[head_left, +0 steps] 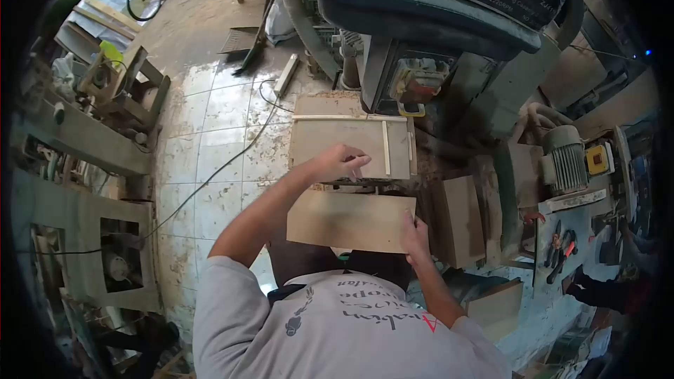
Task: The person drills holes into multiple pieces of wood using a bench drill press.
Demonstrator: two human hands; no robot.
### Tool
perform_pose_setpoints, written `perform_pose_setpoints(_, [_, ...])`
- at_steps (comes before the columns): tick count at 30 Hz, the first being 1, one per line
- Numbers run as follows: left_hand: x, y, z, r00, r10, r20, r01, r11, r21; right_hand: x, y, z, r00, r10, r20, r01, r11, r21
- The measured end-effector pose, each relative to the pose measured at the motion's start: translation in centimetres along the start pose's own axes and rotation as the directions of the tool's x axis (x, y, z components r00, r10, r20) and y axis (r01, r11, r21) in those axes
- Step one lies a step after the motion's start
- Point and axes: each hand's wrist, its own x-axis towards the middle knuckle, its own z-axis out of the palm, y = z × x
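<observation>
A flat rectangular wooden board point(351, 221) is held level in front of my body. My right hand point(415, 235) grips its right end, thumb on top and the other fingers mostly hidden at the edge. Beyond the board's far edge, my left hand point(342, 163) hovers with loosely bent fingers apart, and no object shows in it. Below that hand lies the drill's work table point(337, 142), a flat panel with thin wooden strips point(386, 149) fixed along its back and right side.
The bench drill point(435, 0) towers just beyond the work table. A cable point(210, 179) crosses the dusty tiled floor point(217, 147) on the left. Boards point(463, 214), an electric motor point(565, 158) and hand tools point(562, 249) are on the right. A dustpan point(240, 40) lies farther back.
</observation>
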Motion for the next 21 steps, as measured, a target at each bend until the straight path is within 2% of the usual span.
perform_pose_setpoints(2, [-1.5, 0.2, 0.2, 0.988, 0.027, -0.15, -0.012, 0.995, 0.095, 0.1, 0.1, 0.3, 1.0, 0.0, 0.003, 0.0, 1.0, -0.003])
perform_pose_setpoints(3, [-0.8, 0.1, -0.1, 0.987, 0.032, -0.155, -0.017, 0.995, 0.101, 1.0, -0.5, 0.4, 1.0, -0.009, 0.005, 0.009, 1.0, -0.001])
perform_pose_setpoints(5, [-0.6, -0.9, 0.3, 0.957, 0.081, -0.279, 0.009, 0.951, 0.308, 0.9, -1.2, 0.9, 0.997, -0.033, 0.064, 0.034, 0.999, -0.006])
perform_pose_setpoints(6, [0.0, -2.2, 0.7, 0.956, 0.08, -0.282, 0.012, 0.95, 0.311, 1.3, -1.2, 1.2, 0.997, -0.036, 0.068, 0.036, 0.999, -0.003])
perform_pose_setpoints(8, [1.6, -5.0, 2.0, 0.794, 0.428, -0.432, -0.023, 0.732, 0.681, 1.9, -0.8, 2.0, 0.995, -0.06, 0.086, 0.056, 0.997, 0.054])
perform_pose_setpoints(9, [1.4, -4.2, 2.0, 0.792, 0.431, -0.432, -0.025, 0.73, 0.683, 1.8, -0.9, 2.2, 0.994, -0.064, 0.085, 0.06, 0.997, 0.055])
perform_pose_setpoints(10, [1.3, -3.4, 2.0, 0.911, 0.281, -0.303, -0.035, 0.784, 0.62, 1.9, -1.1, 2.3, 0.991, -0.078, 0.108, 0.069, 0.995, 0.078])
perform_pose_setpoints(11, [1.2, -2.5, 2.0, 0.981, 0.128, -0.143, -0.027, 0.832, 0.555, 2.0, -1.3, 2.3, 0.987, -0.092, 0.129, 0.079, 0.992, 0.102])
perform_pose_setpoints(12, [0.8, -2.0, 2.5, 0.988, 0.116, -0.1, -0.054, 0.875, 0.481, 2.4, -1.3, 2.3, 0.988, -0.095, 0.125, 0.082, 0.991, 0.103])
perform_pose_setpoints(16, [-3.9, 2.0, 4.1, 0.982, 0.182, -0.058, -0.123, 0.834, 0.538, 4.4, -1.8, 2.6, 0.992, -0.066, 0.11, 0.051, 0.99, 0.134])
perform_pose_setpoints(18, [-5.4, 1.9, 4.4, 0.969, 0.234, -0.072, -0.113, 0.686, 0.719, 5.0, -2.7, 3.3, 0.993, -0.063, 0.099, 0.047, 0.986, 0.159])
perform_pose_setpoints(21, [-6.2, 1.5, 3.4, 0.985, 0.148, -0.094, -0.029, 0.668, 0.744, 5.4, -3.9, 4.9, 0.99, -0.02, 0.137, 0.009, 0.997, 0.078])
